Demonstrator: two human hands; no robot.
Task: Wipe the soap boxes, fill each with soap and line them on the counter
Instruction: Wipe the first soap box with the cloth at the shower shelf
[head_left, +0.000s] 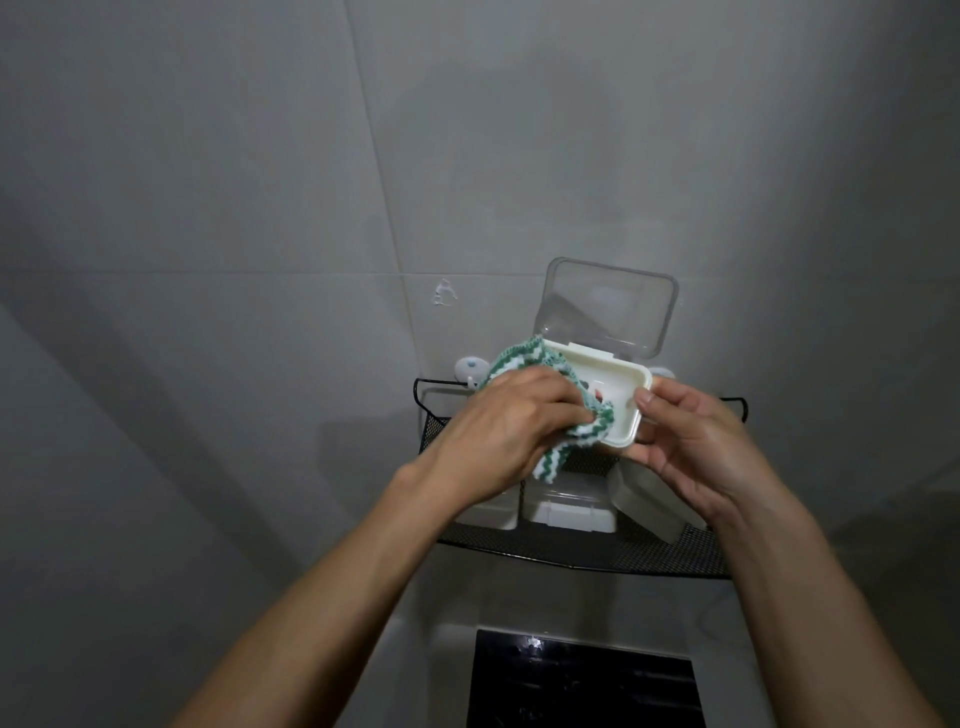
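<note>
Wiping first soap box (597, 395): left hand (511, 415) pinching cloth (524, 374), right hand (691, 441) gripping box; other boxes (561, 512) waiting, filling undone.

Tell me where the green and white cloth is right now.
In the head view, the green and white cloth is right of centre, gripped by the left hand and pressed into the open soap box, above the black mesh shelf.

boxes (566, 512) crowd mesh shelf (582, 551), wall (260, 208) close behind
</note>
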